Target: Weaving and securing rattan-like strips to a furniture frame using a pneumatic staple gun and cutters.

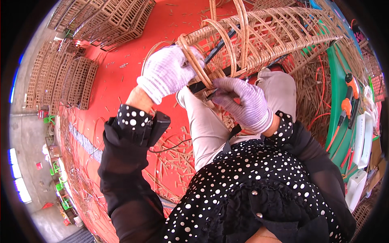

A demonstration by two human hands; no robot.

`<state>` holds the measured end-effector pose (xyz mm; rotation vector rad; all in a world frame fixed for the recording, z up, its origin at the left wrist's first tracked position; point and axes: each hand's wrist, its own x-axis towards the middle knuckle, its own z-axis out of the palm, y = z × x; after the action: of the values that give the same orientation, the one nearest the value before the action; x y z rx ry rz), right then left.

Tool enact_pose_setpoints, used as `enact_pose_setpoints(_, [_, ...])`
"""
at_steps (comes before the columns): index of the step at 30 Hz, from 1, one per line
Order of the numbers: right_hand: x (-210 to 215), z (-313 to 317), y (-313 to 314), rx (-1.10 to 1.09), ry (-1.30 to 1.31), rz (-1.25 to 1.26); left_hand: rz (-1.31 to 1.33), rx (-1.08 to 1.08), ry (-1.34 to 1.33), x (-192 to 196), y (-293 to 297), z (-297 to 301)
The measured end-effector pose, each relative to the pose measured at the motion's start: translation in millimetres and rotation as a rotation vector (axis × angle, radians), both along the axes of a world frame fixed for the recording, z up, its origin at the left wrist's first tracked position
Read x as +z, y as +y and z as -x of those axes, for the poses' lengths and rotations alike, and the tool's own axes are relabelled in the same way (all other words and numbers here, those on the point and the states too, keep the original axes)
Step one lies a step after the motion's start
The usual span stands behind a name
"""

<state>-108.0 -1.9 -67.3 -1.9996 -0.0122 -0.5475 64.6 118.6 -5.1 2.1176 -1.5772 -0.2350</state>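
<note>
A long woven rattan basket [279,48] stretches from above my lap toward the upper right, with several cane hoops arching over its near end. My left hand [172,69], in a white and lilac striped glove, is closed at that end around a bent rattan strip [193,58]. The strip runs down to my right hand [245,101], gloved alike, whose thumb and fingers pinch near its lower end. The left fingertips are partly hidden behind the strip. Dark bars [198,86] show below the basket, between my knees.
Stacks of woven slatted racks [109,22] stand at the upper left. Cane scraps [174,162] litter the red floor [121,77]. At the right, a green surface [334,87] bears an orange and black tool [347,106] and white trays [364,139]. A dark cable [170,150] hangs near my left wrist.
</note>
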Motion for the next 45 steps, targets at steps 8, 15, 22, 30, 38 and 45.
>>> enact_pose_setpoints(8, [31.0,-18.9,-16.4,-0.028,0.000,0.653,0.079,0.173,0.037,-7.7,9.6,18.9])
enact_pose_setpoints(15, [37.8,-24.7,-22.7,0.020,0.091,0.528,-0.074,0.176,-0.234,-1.2,-2.8,15.4])
enact_pose_setpoints(22, [24.1,-28.2,-16.4,-0.085,-0.187,0.473,-0.038,0.183,-0.028,6.4,5.4,19.6])
enact_pose_setpoints(30, [26.9,-32.8,-23.4,-0.044,-0.223,0.926,0.340,0.253,0.252,-5.3,27.1,45.7])
enact_pose_setpoints(38, [31.1,-36.4,-19.6,-0.012,-0.094,0.733,0.677,0.304,0.527,-5.9,47.4,85.3])
enact_pose_setpoints(45, [41.2,-36.5,-20.6,0.066,0.011,0.840,0.610,-0.036,0.057,-16.1,45.8,88.8])
